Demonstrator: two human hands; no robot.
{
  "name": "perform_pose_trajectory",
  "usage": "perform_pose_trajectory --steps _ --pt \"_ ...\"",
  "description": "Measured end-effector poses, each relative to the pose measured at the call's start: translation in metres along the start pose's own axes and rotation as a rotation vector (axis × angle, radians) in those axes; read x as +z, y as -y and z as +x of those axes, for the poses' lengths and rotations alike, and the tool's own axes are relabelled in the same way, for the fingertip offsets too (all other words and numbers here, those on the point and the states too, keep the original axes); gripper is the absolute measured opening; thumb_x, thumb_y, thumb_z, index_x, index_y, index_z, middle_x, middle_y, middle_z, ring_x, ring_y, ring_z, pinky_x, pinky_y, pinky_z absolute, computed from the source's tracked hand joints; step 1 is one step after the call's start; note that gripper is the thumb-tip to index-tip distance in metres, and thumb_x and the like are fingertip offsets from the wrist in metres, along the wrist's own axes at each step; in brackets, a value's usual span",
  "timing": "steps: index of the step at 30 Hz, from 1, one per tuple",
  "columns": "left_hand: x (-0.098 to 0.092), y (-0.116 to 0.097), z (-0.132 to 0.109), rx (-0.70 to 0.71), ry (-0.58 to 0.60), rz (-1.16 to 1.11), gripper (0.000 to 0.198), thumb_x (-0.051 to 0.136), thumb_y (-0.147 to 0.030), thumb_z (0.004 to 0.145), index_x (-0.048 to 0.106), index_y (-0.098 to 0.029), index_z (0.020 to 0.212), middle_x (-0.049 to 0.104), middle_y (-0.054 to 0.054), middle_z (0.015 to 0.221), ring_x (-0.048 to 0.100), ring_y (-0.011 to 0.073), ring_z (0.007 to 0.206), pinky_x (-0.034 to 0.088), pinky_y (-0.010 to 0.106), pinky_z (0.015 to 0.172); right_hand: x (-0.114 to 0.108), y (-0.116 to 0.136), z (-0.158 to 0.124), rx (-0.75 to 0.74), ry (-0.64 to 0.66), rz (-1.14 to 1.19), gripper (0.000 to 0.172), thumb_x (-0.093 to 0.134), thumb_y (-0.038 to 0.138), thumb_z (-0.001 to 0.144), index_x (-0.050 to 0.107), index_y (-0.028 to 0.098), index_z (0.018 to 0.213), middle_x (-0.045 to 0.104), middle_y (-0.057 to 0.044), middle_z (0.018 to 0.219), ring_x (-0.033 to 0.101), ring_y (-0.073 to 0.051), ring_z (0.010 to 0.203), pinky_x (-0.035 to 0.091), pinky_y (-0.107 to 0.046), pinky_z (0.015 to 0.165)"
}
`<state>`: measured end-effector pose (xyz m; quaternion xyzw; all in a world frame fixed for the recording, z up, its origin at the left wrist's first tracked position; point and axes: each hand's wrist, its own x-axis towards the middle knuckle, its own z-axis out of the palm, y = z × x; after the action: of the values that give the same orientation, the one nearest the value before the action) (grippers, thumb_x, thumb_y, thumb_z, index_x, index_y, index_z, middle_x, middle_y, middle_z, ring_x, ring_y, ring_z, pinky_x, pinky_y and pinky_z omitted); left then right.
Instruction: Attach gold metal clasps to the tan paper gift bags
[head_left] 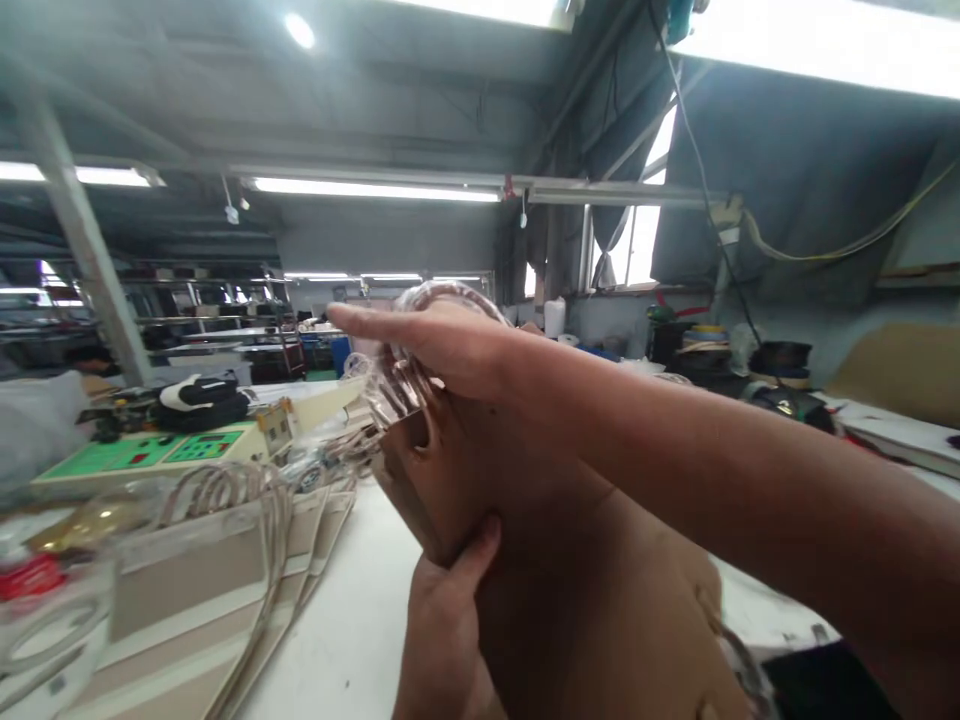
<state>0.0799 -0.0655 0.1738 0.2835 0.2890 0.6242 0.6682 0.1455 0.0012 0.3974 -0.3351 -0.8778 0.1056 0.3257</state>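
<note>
A brown bag-like piece [570, 560] with a smooth, broad face is tilted up in front of me. My left hand [450, 610] grips its near-left edge from below, thumb pressed on the brown face. A handle wrapped in clear plastic film [401, 385] arches at the top of the piece. My right hand [450, 345] reaches across from the right and lies over this handle. One of its fingers stretches out to the left; the other fingers are mostly hidden.
Beige bag pieces with plastic-wrapped handles [191, 590] lie stacked on the white table [352, 620] at left. Behind them stands a machine with a green control panel [150, 453]. A red-labelled bottle [30, 575] is at far left. Rolls and tapes [705, 340] stand at back right.
</note>
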Motion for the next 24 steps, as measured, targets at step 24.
perform_pose_trajectory --steps 24 --pt "-0.082 -0.019 0.007 -0.11 -0.217 -0.085 0.049 0.061 -0.046 0.094 0.067 -0.018 0.135 0.079 0.012 0.116 0.068 0.0363 0.123 0.053 0.053 0.108 0.104 -0.114 -0.207 0.446 0.062 0.889 0.061 0.09 0.04 0.073 0.067 0.022 0.127 0.077 -0.003 0.121 0.071 -0.03 0.113 0.06 -0.04 0.095"
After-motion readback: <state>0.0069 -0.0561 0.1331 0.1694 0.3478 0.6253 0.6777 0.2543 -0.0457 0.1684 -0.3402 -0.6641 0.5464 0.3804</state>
